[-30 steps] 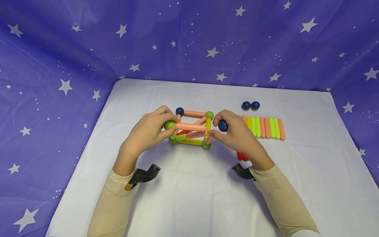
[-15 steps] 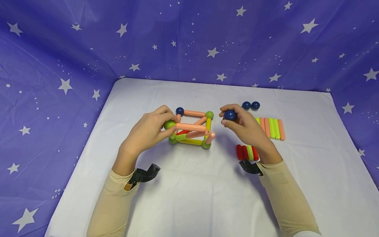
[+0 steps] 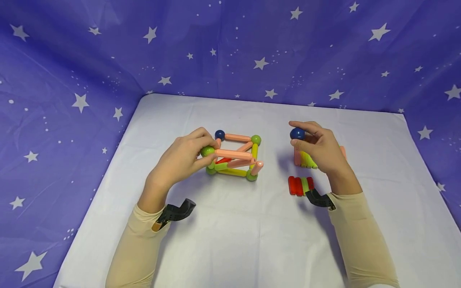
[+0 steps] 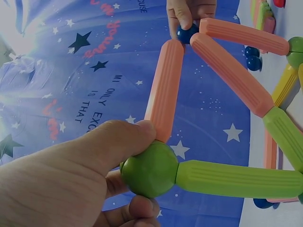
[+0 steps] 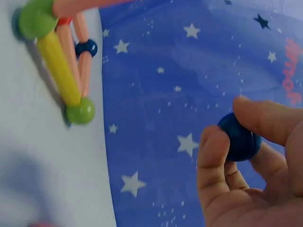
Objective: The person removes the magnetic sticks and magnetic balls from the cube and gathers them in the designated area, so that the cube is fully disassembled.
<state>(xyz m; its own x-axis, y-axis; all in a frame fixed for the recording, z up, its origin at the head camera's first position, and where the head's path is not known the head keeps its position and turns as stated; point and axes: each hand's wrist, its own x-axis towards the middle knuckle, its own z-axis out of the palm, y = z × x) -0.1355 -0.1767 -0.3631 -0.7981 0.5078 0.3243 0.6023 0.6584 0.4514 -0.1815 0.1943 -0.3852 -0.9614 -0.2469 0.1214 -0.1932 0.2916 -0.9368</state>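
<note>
My left hand [image 3: 185,158] pinches a green ball [image 4: 150,169] at a raised corner of a frame built from rods and balls. From that ball a salmon rod [image 3: 233,154] runs rightward, and a light green rod [image 4: 236,178] leads down to the frame's base. Another salmon rod [image 3: 257,168] stands up from the near right green ball [image 3: 251,175], its top end free. Well to the right of the frame, my right hand [image 3: 317,144] holds a loose dark blue ball [image 5: 239,137] between thumb and fingers, above the table.
Under the right hand lies a row of long rods [image 3: 305,159], mostly hidden. Nearer me is a group of short red and green rods [image 3: 297,186]. Two blue balls [image 4: 253,57] rest on the table, hidden by the right hand in the head view. A starry curtain [image 3: 230,48] stands behind.
My right hand has moved away from the frame to the right, carrying the blue ball, and now covers much of the rod row. The left hand stays on its green ball.
</note>
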